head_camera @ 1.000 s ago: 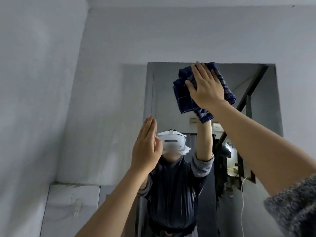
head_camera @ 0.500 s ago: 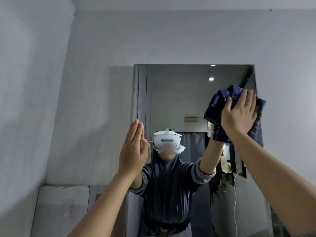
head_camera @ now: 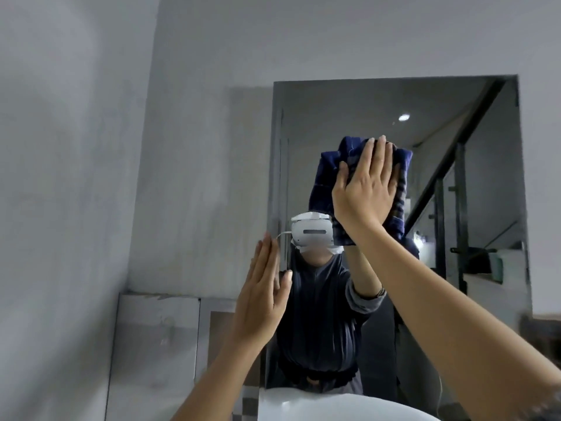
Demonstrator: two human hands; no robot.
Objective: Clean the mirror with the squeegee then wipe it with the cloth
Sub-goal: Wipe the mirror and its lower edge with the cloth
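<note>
Since the earlier frame the cloth [head_camera: 361, 189] has slid from the mirror [head_camera: 349, 117] right edge to its upper centre. Right hand [head_camera: 365, 192] lies flat on cloth, fingers [head_camera: 375, 159] extended and close together, pressing it to glass. Left hand [head_camera: 262, 296] flat at mirror's left edge, fingers together, holding nothing.

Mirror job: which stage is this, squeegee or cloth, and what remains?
No squeegee is in view, so that pass looks finished. Cloth wiping is in hand: the right hand presses the blue cloth flat against the upper middle of the mirror, while the left hand lies open at its left edge. Which parts are left unwiped cannot be told.
</note>
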